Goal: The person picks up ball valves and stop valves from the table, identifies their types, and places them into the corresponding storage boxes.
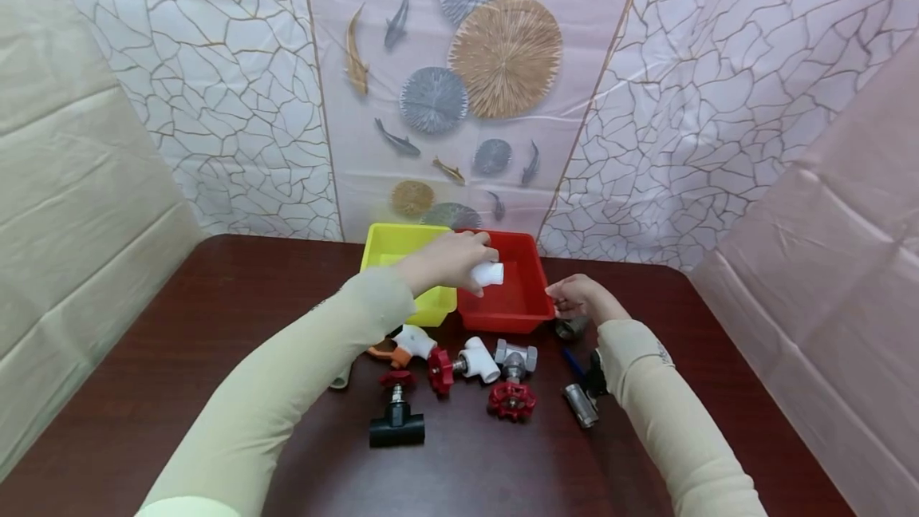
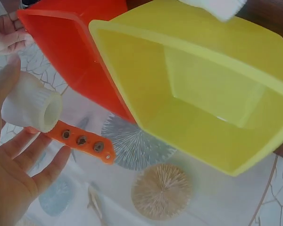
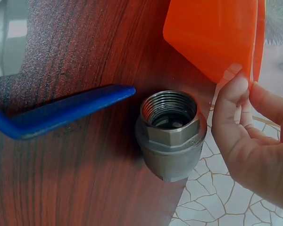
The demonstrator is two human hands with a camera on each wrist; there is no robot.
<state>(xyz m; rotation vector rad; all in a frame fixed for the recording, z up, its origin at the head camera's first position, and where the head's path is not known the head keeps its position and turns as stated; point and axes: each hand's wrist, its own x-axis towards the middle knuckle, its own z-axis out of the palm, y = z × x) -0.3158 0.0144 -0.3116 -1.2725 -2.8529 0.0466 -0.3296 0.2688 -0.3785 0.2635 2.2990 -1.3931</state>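
Left hand (image 1: 451, 258) is grasping white valve (image 2: 30, 103), thumb on one side, fingers on other, orange handle (image 2: 82, 140) poking out past fingers. Valve is hanging over red bin (image 1: 506, 317). Right hand (image 1: 583, 296) is pinching right rim of red bin, yellow bin (image 1: 436, 309) sitting just left of red one. Silver threaded fitting (image 3: 172, 141) is sitting right near that hand, blue lever (image 3: 70, 112) pointing its way. Black valve (image 1: 397, 428), white tee (image 1: 479, 359), silver valve (image 1: 515, 356) are lying on dark table (image 1: 208, 309), all sporting red handwheels
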